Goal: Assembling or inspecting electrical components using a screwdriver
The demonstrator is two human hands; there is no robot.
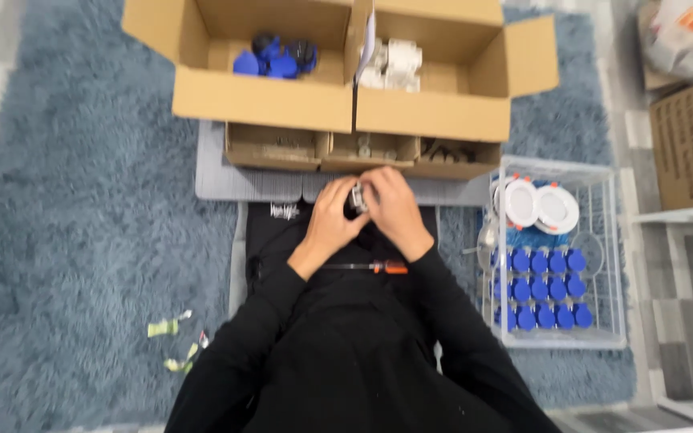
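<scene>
Head view, looking straight down. I see my left hand (329,223) and my right hand (395,210) meeting over a black mat (270,232), both closed around one small grey-and-white part (358,197). The part sits between the two sets of fingertips, at the far edge of the hands, and appears to stand with its long axis running away from me (motion blur leaves its exact shape unclear). The left fingers curl in from the left, the right from the right; neither hand is nearer, since both touch it.

An orange-handled screwdriver (374,267) lies crosswise just below the wrists, handle toward my right, touching neither hand. Beyond the hands stand a low tray of compartments (278,148) and two open cardboard boxes (262,100), one holding blue pieces (270,60), the other white pieces (391,64). A clear bin (603,248) of blue caps (543,289) stands well apart to my right.
</scene>
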